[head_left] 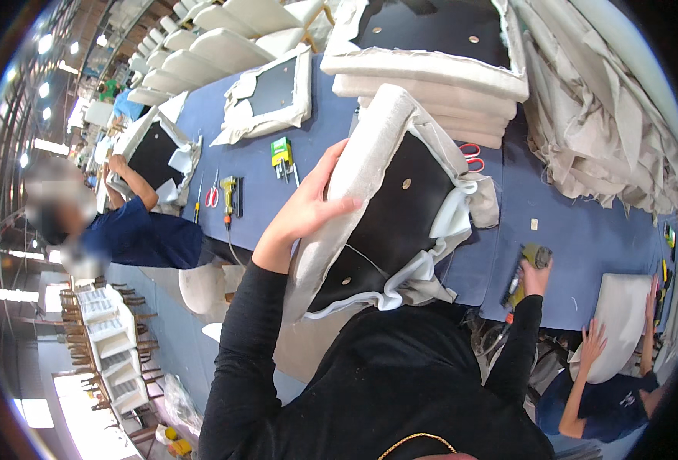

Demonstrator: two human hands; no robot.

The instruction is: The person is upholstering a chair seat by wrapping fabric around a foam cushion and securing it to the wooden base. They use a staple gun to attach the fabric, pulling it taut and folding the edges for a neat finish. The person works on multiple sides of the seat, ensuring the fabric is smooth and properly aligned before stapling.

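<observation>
My left hand (316,203) grips the edge of a chair seat cushion (343,180), thumb on its pale fabric side. The cushion is tilted up in front of my chest, its black underside showing. Along its right and lower sides, loose fabric and white padding (423,264) hang unfastened. Out to the right, my right hand (537,277) is wrapped round a yellow-green staple gun (537,254) over the blue table. An orange hose fitting shows below the gun. Red-handled scissors (472,157) lie behind the cushion.
Finished-looking cushions (431,84) are stacked at the back; draped fabric (592,115) fills the back right. Another cushion (304,84), a green box (281,157) and a second staple gun (233,199) lie on the table (327,96). Co-workers handle cushions at left (143,234) and right (603,406).
</observation>
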